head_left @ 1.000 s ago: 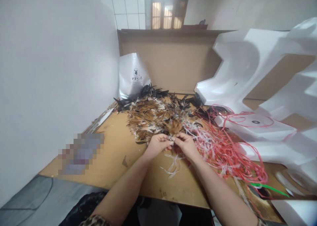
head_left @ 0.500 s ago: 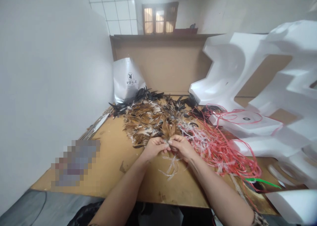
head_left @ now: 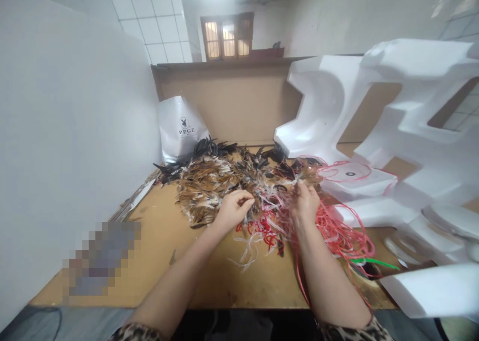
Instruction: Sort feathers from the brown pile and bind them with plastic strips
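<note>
My left hand [head_left: 235, 209] is closed in a pinch at the front edge of a heap of brown feathers [head_left: 204, 184]. Anything between its thumb and forefinger is too small to make out. Farther right, my right hand [head_left: 307, 201] grips a small bunch of feathers [head_left: 309, 175], whose brown tips fan out above the fingers. Below that hand spreads a tangle of pink and white plastic strands [head_left: 331, 229]. Short red and white strips [head_left: 267, 226] lie between my two wrists.
A silver bag [head_left: 181, 126] stands behind dark feathers [head_left: 215, 147] at the back left. White foam pieces [head_left: 322, 101] rise on the right. A green strip [head_left: 376, 263] lies at the right of the brown tabletop [head_left: 164, 251]. A blurred-out patch covers the left.
My hands, together at a feather bunch before, have parted. The right hand has moved right and away with the bunch; the left has risen slightly. Red strips now show between them. The view has shifted.
</note>
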The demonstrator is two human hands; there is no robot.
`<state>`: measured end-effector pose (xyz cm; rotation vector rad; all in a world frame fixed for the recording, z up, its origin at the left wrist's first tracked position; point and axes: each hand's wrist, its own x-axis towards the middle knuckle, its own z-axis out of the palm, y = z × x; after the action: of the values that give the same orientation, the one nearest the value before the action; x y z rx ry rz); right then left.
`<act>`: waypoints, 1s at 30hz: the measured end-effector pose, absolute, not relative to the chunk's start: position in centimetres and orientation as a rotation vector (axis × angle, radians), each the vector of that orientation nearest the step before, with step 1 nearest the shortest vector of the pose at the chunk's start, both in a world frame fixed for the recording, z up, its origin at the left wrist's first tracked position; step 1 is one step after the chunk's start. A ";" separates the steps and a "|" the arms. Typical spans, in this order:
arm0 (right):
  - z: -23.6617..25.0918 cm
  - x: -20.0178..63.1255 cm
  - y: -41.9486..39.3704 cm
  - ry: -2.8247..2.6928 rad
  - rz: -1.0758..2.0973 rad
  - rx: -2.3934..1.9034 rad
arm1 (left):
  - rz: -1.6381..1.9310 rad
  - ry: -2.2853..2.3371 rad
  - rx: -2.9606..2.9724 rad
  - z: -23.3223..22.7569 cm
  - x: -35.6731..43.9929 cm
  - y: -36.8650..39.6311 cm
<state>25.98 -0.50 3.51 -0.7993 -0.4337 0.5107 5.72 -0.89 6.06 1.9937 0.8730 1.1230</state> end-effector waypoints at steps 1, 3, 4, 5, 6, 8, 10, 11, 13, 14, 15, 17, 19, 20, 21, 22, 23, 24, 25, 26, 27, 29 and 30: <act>3.3 26.6 -0.2 -0.402 0.471 -0.802 | 1.118 0.842 2.095 6.6 6.5 -0.3; 2.7 27.3 0.2 -0.384 0.400 -0.832 | 1.061 0.777 2.259 7.3 8.2 1.0; 2.4 27.6 0.4 -0.390 0.374 -0.856 | 1.036 0.758 2.321 7.4 9.2 1.8; 2.2 27.7 0.5 -0.393 0.362 -0.884 | 0.987 0.727 2.380 7.3 10.1 2.5; 2.0 27.8 0.6 -0.388 0.361 -0.909 | 0.923 0.694 2.429 7.1 11.1 3.3; 1.7 28.0 0.8 -0.355 0.377 -0.942 | 0.780 0.692 2.481 6.2 12.9 4.7; 1.4 28.1 0.9 -0.316 0.401 -0.952 | 0.658 0.787 2.479 4.9 14.6 5.9; 1.3 28.1 1.0 -0.302 0.412 -0.951 | 0.594 0.817 2.481 4.3 15.3 6.4; 0.8 28.2 1.2 -0.283 0.428 -0.953 | 0.494 0.842 2.501 3.1 16.5 7.2; 0.6 28.3 1.3 -0.274 0.431 -0.960 | 0.439 0.853 2.519 2.6 16.9 7.4; 0.3 28.3 1.4 -0.265 0.430 -0.972 | 0.379 0.844 2.549 2.1 17.3 7.6; -0.3 28.4 1.6 -0.249 0.424 -1.010 | 0.314 0.846 2.590 1.5 17.5 7.9; -0.7 28.4 1.8 -0.225 0.417 -1.055 | 0.306 0.870 2.580 1.3 17.1 8.3; -0.8 28.4 1.8 -0.214 0.414 -1.073 | 0.309 0.894 2.556 1.2 16.6 8.5; -0.8 28.4 1.8 -0.206 0.411 -1.088 | 0.310 0.907 2.540 1.2 15.9 8.7; -0.8 28.3 1.8 -0.203 0.407 -1.100 | 0.316 0.929 2.532 1.3 15.1 8.8; -0.8 28.3 1.7 -0.201 0.403 -1.109 | 0.318 0.959 2.532 1.3 14.2 9.0; -0.8 28.2 1.7 -0.205 0.401 -1.113 | 0.316 0.989 2.529 1.4 13.2 9.2; -0.7 28.1 1.6 -0.212 0.400 -1.117 | 0.317 1.020 2.533 1.4 12.2 9.3; -0.7 27.9 1.5 -0.220 0.399 -1.121 | 0.317 1.067 2.540 1.5 11.1 9.3; -0.6 27.8 1.4 -0.231 0.399 -1.124 | 0.312 1.094 2.540 1.6 10.0 9.3; -0.7 27.7 1.3 -0.257 0.396 -1.138 | 0.307 1.132 2.538 1.7 8.1 9.2; -0.8 27.6 1.3 -0.269 0.394 -1.146 | 0.305 1.154 2.536 1.8 7.1 9.2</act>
<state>27.60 1.31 -0.76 -1.1464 -0.2689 0.3940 7.14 9.16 1.80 2.5356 1.1543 0.3047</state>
